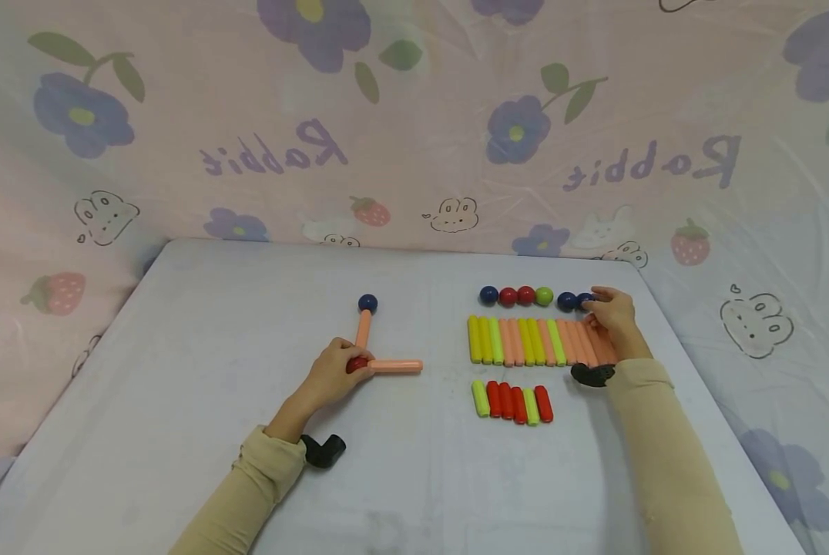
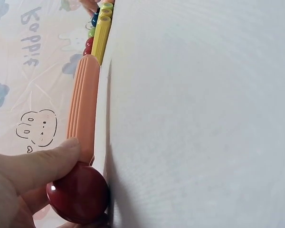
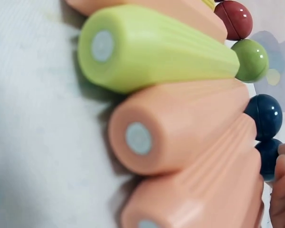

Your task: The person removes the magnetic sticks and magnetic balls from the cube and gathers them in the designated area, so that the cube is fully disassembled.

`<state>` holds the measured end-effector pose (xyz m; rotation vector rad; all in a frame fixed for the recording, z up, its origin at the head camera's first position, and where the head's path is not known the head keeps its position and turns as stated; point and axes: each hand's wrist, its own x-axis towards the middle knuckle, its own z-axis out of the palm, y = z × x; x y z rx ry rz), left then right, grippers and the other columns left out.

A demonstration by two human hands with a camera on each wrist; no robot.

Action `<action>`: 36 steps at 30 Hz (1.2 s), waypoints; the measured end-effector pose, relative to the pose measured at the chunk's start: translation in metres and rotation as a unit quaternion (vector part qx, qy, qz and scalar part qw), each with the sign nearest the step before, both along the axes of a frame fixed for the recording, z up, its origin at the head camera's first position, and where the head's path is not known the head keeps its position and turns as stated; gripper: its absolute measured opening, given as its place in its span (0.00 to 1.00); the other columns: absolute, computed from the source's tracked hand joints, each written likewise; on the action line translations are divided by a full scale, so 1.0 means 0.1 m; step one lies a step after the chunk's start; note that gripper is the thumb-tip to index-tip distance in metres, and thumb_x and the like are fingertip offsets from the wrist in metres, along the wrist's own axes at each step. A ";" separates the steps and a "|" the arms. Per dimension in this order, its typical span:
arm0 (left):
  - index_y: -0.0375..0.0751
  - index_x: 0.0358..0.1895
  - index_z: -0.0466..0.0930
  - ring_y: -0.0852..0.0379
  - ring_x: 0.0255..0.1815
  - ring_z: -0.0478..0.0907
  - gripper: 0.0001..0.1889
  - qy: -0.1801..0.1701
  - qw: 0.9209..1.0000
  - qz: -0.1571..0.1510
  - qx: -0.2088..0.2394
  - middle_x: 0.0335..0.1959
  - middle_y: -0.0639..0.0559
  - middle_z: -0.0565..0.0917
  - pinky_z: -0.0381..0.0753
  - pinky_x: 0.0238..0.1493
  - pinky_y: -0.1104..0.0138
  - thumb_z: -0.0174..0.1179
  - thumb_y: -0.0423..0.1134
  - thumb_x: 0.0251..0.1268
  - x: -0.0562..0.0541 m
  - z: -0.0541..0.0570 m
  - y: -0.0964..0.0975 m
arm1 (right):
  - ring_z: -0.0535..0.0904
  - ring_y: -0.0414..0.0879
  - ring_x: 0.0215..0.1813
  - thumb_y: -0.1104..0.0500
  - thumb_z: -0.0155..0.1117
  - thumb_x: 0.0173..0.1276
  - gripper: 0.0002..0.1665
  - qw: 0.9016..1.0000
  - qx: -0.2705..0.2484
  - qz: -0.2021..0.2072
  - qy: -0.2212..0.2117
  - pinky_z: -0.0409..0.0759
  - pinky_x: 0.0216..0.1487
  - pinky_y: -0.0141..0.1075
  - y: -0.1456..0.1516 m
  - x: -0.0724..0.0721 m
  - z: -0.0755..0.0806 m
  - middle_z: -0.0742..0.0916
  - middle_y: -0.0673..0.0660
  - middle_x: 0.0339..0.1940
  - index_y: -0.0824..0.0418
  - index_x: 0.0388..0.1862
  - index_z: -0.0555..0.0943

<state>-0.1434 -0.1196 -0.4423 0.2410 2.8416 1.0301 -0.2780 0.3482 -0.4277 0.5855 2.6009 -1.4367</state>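
Note:
My left hand (image 1: 333,374) holds a red ball (image 2: 80,194) low over the white table, its thumb lying along a ribbed peach magnetic stick (image 2: 83,109) joined to that ball. This stick (image 1: 397,366) points right in the head view. Another peach stick (image 1: 363,329) runs away from the ball to a dark blue ball (image 1: 368,303) at its far end. My right hand (image 1: 612,314) is at the right end of the ball row, finger and thumb pinching a dark blue ball (image 3: 268,159). A second dark blue ball (image 3: 264,117) sits right beside it.
Peach, yellow and green sticks (image 1: 518,341) lie side by side in front of the ball row, partly under my right hand. Nearer are several short red and green sticks (image 1: 507,400). Red balls (image 1: 525,295) and a green ball (image 1: 544,296) continue the row. A patterned curtain (image 1: 414,169) stands behind.

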 end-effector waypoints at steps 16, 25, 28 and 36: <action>0.39 0.45 0.84 0.44 0.46 0.76 0.11 0.026 1.000 -0.010 -0.006 0.51 0.32 0.76 0.76 0.43 0.59 0.64 0.39 0.62 0.02 -0.01 0.00 | 0.74 0.33 0.29 0.56 0.52 0.74 0.28 0.992 0.086 0.081 0.053 0.76 0.32 0.21 -0.44 0.52 0.30 0.71 0.71 0.67 0.68 0.69 0.66; 0.40 0.47 0.84 0.44 0.48 0.75 0.12 0.018 0.999 -0.031 -0.004 0.51 0.34 0.75 0.76 0.45 0.59 0.64 0.39 0.62 0.06 0.02 0.04 | 0.74 0.40 0.27 0.56 0.58 0.72 0.25 0.968 0.058 0.224 0.097 0.75 0.26 0.28 -1.05 0.91 0.29 0.79 0.71 0.58 0.69 0.62 0.72; 0.41 0.52 0.82 0.43 0.51 0.75 0.15 0.010 0.999 -0.044 -0.004 0.53 0.33 0.75 0.76 0.46 0.59 0.63 0.39 0.63 0.07 0.03 0.02 | 0.75 0.41 0.29 0.60 0.61 0.69 0.22 0.952 0.074 0.266 0.133 0.74 0.26 0.27 -1.28 1.05 0.26 0.82 0.70 0.52 0.70 0.58 0.75; 0.40 0.60 0.77 0.45 0.50 0.75 0.21 -0.016 0.998 -0.059 0.028 0.54 0.33 0.75 0.77 0.48 0.59 0.62 0.37 0.64 0.11 0.10 -0.07 | 0.81 0.45 0.36 0.63 0.67 0.63 0.18 0.904 0.120 0.357 0.200 0.81 0.37 0.30 -1.83 1.37 0.22 0.87 0.63 0.44 0.68 0.51 0.79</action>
